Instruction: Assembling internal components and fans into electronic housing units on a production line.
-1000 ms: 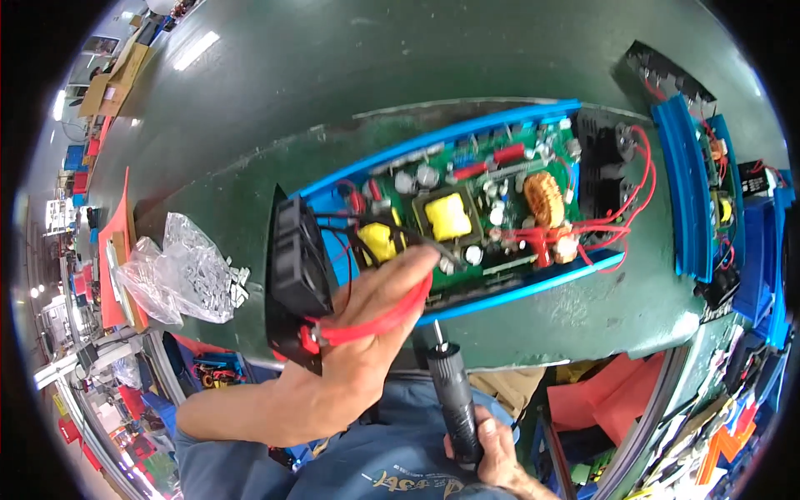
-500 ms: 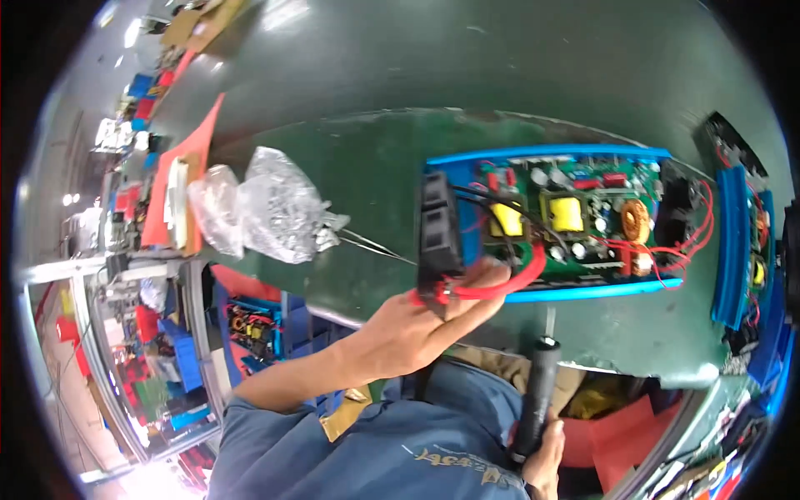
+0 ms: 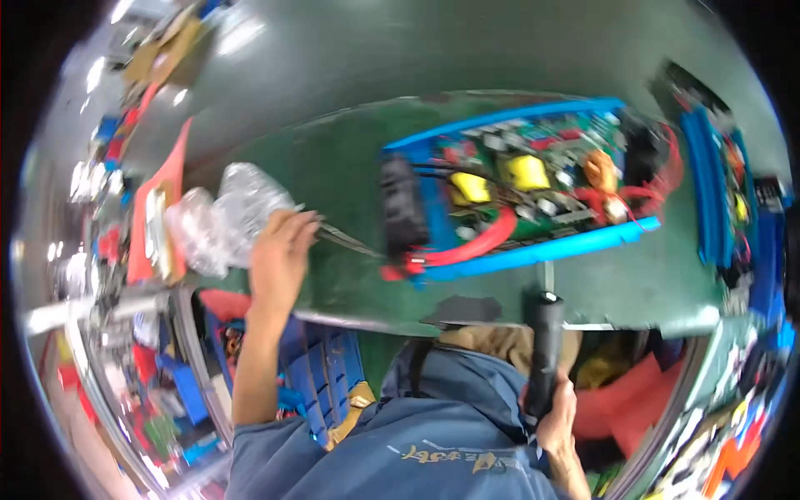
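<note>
My left hand (image 3: 279, 254) is over the edge of a clear plastic bag (image 3: 250, 200) on the green bench. Its blurred fingers are slightly bent and apart, with nothing visible in them. Metal tweezers (image 3: 350, 242) lie just right of the fingertips. My right hand (image 3: 557, 415) holds a black electric screwdriver (image 3: 544, 354) upright below the bench's front edge, its thin bit pointing away from me. Beyond the bit sits an open blue metal case (image 3: 533, 242) with a green circuit board, yellow transformers and red wires. A black end panel (image 3: 404, 204) stands at its left end, with a thick red cable (image 3: 479, 242) beside it.
A second blue case (image 3: 707, 187) with electronics lies at the right, near a black panel (image 3: 696, 87). Papers and a red sheet (image 3: 158, 208) are at the left. Blue bins (image 3: 325, 375) stand below the bench edge.
My left hand has let go of the red cable by the black end panel and moved left to the plastic bag. The right hand still holds the screwdriver. The whole view has shifted and tilted.
</note>
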The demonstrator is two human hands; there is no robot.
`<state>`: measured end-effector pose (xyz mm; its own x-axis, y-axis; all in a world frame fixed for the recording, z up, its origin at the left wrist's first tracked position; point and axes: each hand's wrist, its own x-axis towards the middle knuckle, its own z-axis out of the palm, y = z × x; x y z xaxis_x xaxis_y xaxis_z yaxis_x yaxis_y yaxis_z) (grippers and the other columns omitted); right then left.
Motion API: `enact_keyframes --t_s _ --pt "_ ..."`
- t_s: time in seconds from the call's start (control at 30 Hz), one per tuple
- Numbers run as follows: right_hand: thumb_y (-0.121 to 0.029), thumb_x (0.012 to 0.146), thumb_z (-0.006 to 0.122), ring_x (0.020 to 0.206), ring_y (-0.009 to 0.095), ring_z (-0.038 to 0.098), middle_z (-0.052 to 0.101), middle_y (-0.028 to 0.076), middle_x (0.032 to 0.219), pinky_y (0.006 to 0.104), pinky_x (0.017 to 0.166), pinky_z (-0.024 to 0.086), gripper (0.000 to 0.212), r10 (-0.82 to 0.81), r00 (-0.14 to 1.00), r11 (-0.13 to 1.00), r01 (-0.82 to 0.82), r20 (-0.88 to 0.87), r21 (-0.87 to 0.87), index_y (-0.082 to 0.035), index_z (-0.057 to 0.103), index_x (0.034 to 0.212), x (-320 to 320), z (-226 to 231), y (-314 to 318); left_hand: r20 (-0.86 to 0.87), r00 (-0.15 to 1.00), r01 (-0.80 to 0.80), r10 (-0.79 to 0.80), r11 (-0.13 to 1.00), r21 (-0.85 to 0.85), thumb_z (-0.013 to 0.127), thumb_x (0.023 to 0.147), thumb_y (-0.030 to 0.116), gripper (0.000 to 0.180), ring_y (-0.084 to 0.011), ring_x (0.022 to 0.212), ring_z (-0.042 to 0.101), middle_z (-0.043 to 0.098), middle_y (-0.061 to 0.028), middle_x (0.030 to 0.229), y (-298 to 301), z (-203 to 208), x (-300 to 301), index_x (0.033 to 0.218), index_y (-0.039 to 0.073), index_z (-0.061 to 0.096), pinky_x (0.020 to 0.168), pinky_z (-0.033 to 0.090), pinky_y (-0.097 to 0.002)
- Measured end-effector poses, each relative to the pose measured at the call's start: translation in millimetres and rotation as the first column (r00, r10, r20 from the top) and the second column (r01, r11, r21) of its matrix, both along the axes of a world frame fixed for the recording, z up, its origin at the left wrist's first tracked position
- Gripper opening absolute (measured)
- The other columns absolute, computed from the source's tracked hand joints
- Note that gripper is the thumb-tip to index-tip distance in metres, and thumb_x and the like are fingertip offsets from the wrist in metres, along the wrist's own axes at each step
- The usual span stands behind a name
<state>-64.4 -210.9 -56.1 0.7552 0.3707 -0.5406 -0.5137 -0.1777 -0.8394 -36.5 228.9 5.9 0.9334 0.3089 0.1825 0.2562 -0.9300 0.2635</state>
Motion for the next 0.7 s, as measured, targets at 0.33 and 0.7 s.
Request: enact_keyframes --t_s 0.33,0.7 --pt "-0.033 0.108 0.036 0.068 0.041 0.065 0.064 0.023 0.080 0.0445 0.067 0.048 0.047 0.179 0.980 0.974 -0.165 0.086 -0.156 -0.008 0.047 0.146 21.1 23.6 3.2 0.191 0.981 -0.038 0.023 0.997 0.074 0.057 0.103 0.007 0.014 -0.0207 0.089 0.066 0.067 -0.0117 0.099 20.6 -19.6 -8.1 0.113 -0.001 0.063 0.078 0.052 -0.0339" --pt "-0.035 0.110 0.038 0.068 0.045 0.065 0.063 0.023 0.075 0.0497 0.063 0.048 0.045 0.210 0.959 0.974 -0.188 0.189 -0.127 -0.004 0.048 0.141 37.6 20.2 -6.0 0.213 0.900 0.407 -0.381 0.908 -0.099 0.061 0.092 -0.011 0.028 -0.0254 0.076 0.069 0.073 -0.0146 0.092 -151.9 32.2 -6.9 0.119 -0.003 0.065 0.070 0.057 -0.0348"
